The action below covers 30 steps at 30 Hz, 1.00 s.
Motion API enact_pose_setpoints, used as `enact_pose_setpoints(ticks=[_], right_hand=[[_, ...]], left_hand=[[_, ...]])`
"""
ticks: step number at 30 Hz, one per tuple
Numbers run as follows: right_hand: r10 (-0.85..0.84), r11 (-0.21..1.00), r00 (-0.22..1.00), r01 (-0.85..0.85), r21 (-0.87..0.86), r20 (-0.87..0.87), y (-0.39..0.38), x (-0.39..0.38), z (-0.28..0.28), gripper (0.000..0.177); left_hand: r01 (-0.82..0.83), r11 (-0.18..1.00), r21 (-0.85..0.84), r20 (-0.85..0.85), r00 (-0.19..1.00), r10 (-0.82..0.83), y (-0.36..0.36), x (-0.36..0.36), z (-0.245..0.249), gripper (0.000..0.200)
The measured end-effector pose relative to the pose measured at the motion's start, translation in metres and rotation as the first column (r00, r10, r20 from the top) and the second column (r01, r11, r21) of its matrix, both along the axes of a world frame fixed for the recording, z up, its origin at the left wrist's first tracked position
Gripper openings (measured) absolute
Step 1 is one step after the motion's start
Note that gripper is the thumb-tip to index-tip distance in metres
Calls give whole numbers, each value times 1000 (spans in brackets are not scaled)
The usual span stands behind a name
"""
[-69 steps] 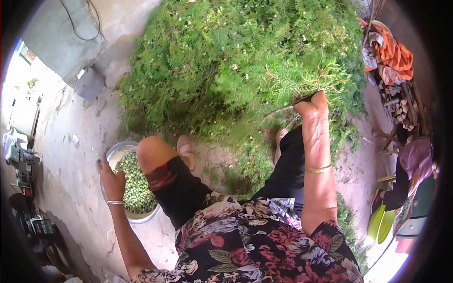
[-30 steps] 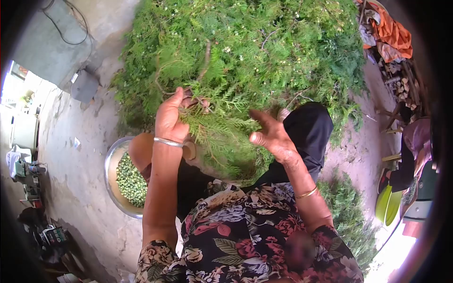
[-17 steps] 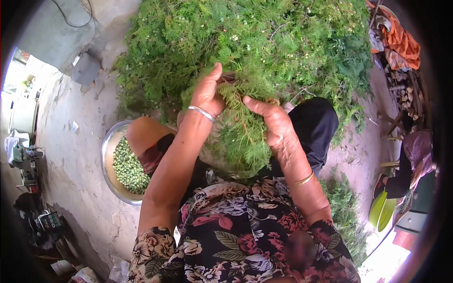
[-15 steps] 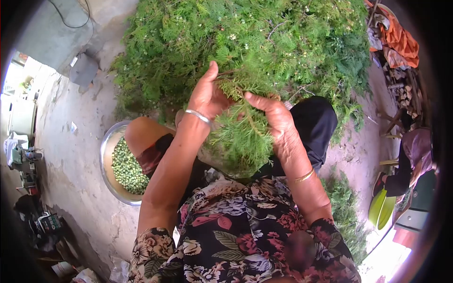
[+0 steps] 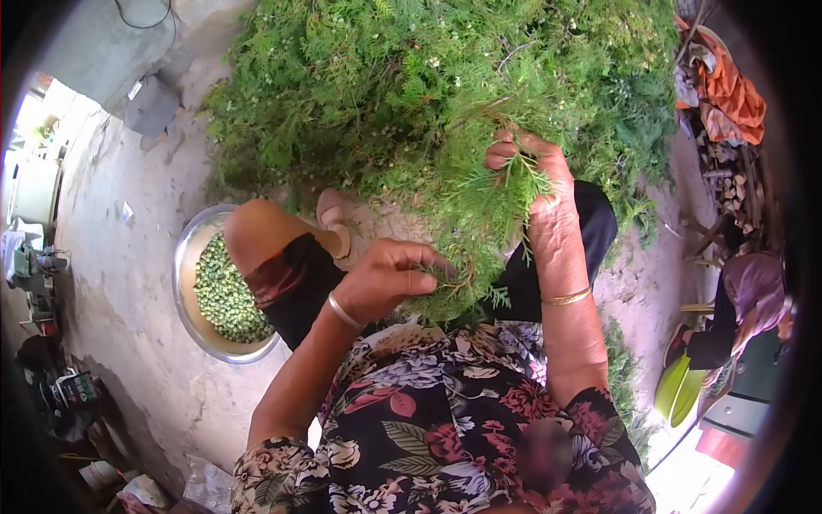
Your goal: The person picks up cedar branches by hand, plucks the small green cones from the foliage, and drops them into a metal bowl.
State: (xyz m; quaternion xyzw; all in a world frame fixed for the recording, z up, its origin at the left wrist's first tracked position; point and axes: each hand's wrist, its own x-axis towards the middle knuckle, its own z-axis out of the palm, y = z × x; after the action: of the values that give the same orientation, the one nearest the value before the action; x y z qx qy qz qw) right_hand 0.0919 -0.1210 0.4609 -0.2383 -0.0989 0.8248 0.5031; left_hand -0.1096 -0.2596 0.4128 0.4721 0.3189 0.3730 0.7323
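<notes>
A leafy green sprig point(image 5: 492, 206) hangs between my hands, above my lap. My right hand point(image 5: 538, 167) is closed round its upper part, with the fingers curled over the stem. Lower down, my left hand point(image 5: 396, 276) pinches the sprig's lower end between thumb and fingers; the fingertips are partly lost in the foliage. Past my knees lies a large heap of green branches point(image 5: 360, 94) dotted with small pale cones. A metal basin point(image 5: 182, 295) stands beside my left knee and holds many small green cones point(image 5: 224, 295).
More green branches point(image 5: 629, 368) lie on the floor at my right. Another person point(image 5: 745, 300) sits at the far right, by a bright green object point(image 5: 679, 394). Orange cloth point(image 5: 732, 94) and stacked firewood point(image 5: 730, 190) are behind. A grey object point(image 5: 152, 107) stands at the upper left.
My left hand has moved down towards my lap and closed on the sprig's lower end. My right hand has moved up and right, its fingers now curled round the stem.
</notes>
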Motion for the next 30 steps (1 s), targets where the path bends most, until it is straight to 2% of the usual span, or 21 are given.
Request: enact_pose_setpoints(ticks=[1,3,5,7,9,11,12,13,14,16,17,18,19,21,22,23,25,26,28,29,30], right_hand=[[4,1000,1000,-4,6,4,2,7,-2,12],[83,995,987,-76,59,-137,1,16,-2,12],[202,974,969,-184,128,-144,-7,19,4,13],[60,991,995,-69,118,76,-22,17,20,19],[99,970,977,-137,199,188,-33,25,23,31],[54,987,739,-143,78,672,-58,27,39,38],[201,894,695,-418,160,691,-60,44,36,38],[162,904,579,-412,116,799,-76,37,46,33],[-14,660,446,-668,343,895,-74,40,41,32],[-220,280,223,-918,280,950,-74,46,23,31],[-202,261,77,-957,130,976,-77,47,18,31],[2,275,-17,-961,-17,1000,-76,37,31,34],[-5,275,-15,-961,-13,1000,-79,40,23,34],[-116,491,30,-867,83,993,-93,48,3,35],[373,731,36,-626,-270,927,-95,50,2,34],[379,730,39,-627,-273,925,-94,54,6,34],[193,898,508,-437,59,839,-94,61,20,29],[-12,982,587,-145,120,810,-97,61,19,26],[-62,953,569,-211,218,820,-80,92,24,18],[-86,986,598,-63,154,797,-77,107,30,17],[-227,967,500,18,253,836,-70,143,19,18]], left_hand=[[-4,1000,6,4,1000,4,-3,1,-1,31],[-38,942,-333,141,986,89,-7,2,-3,27],[-44,946,-320,144,985,94,-3,3,-23,35],[-48,834,-550,378,876,300,5,12,-36,48],[-58,857,-511,457,827,328,19,19,-52,63],[-45,759,-650,524,696,491,32,25,-37,67],[-15,789,-615,632,589,504,39,28,-27,66],[-15,792,-610,636,587,501,44,29,-24,66],[-36,817,-576,683,527,505,49,30,-22,59],[-134,781,-610,630,515,581,53,27,-6,38],[-133,784,-606,632,517,577,55,24,-8,38],[-229,778,-585,566,572,594,57,21,-8,33],[-324,769,-552,493,617,614,59,18,-8,29],[-389,767,-511,467,623,627,59,14,-6,25],[-381,795,-471,468,656,592,60,10,-8,25],[-369,820,-437,464,688,557,59,6,-11,26],[-294,834,-466,436,744,506,57,-2,-27,34],[-205,882,-424,408,827,388,55,-7,-43,33],[-64,896,-439,325,919,224,49,-7,-53,25],[-42,894,-447,331,920,209,44,-5,-65,25],[-130,804,-580,231,920,316,37,-4,-83,22]])
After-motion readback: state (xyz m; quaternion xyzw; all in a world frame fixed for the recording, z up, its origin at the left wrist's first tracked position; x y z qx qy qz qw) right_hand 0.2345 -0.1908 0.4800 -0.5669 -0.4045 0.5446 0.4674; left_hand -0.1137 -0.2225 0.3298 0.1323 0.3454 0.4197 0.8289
